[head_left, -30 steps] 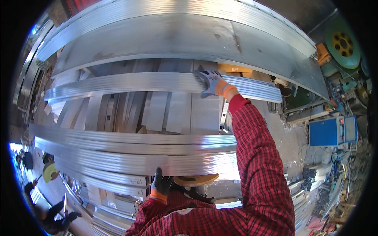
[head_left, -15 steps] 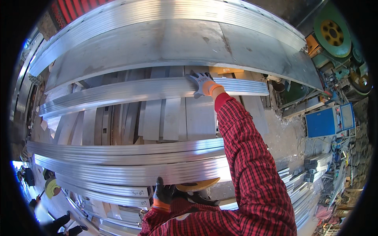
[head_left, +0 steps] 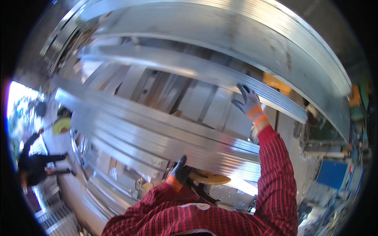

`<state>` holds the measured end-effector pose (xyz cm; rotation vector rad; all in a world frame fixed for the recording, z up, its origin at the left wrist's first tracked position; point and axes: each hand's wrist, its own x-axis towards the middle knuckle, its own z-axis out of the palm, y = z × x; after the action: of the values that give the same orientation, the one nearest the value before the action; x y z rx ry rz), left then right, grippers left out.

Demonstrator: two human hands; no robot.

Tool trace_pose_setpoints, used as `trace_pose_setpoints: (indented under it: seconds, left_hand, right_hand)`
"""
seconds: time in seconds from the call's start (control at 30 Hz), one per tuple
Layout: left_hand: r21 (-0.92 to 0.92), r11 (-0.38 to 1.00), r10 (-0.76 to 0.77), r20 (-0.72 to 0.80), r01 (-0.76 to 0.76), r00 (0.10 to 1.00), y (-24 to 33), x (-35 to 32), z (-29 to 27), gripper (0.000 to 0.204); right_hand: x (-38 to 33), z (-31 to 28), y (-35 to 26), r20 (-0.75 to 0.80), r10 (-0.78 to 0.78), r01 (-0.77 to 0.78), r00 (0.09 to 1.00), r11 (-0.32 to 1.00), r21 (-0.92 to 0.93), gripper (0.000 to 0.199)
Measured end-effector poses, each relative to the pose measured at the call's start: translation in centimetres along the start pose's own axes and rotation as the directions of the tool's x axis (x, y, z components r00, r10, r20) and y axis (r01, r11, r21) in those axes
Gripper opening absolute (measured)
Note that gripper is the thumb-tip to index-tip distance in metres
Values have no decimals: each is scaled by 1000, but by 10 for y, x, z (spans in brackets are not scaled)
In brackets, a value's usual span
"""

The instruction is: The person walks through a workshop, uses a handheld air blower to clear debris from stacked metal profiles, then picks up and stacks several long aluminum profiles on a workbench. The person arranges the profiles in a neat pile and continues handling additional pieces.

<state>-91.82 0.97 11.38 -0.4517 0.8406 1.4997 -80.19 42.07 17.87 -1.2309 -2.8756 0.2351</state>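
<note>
My right hand (head_left: 250, 103), in a grey glove with dark fingertips and an orange cuff, is open with fingers spread. Its fingertips are at the near side of a long ribbed bundle of silvery metal bars (head_left: 204, 73); whether they touch it I cannot tell. Closer to my body lies a wider stack of similar bars (head_left: 157, 135). My left hand (head_left: 180, 172), in a dark glove with an orange cuff, is at this stack's near edge. Its thumb stands out from the other fingers, and no held thing shows. Motion blurs much of the metal.
A wide metal sheet (head_left: 189, 25) spans the far side. Flat metal pieces (head_left: 197, 100) lie below, between the bundles. A yellow disc-like thing (head_left: 210, 178) is beside my left hand. A blue cabinet (head_left: 332, 173) stands at right. Another person (head_left: 33, 165) is at far left.
My right hand has come off the top of the far bundle to its near side, fingers spreading. The view has swung left and tilted, showing more of the other person. My left hand stays by the near stack.
</note>
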Motion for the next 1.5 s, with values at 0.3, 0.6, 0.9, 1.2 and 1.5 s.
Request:
trace_pose_setpoints:
  seconds: [0.3,0.6,0.9,1.2,1.5]
  left_hand:
    - [82,996,30,-138,-19,990,-6,-3,19,51]
    - [3,999,-44,-23,45,999,-12,4,11,58]
    - [-80,996,45,64,-39,997,-5,-20,43,56]
    - [-216,964,174,61,-157,983,-3,-21,49,61]
    - [-274,953,171,131,-130,977,-10,1,35,63]
  right_hand:
    - [-110,38,-108,209,-368,233,906,846,479,68]
    - [-180,13,-146,48,-514,483,856,830,278,88]
    - [-212,-26,-128,179,-500,479,848,865,147,111]
    - [-210,-21,-119,143,-522,483,841,843,238,107]
    - [-264,-45,-54,167,-389,396,906,918,-9,110]
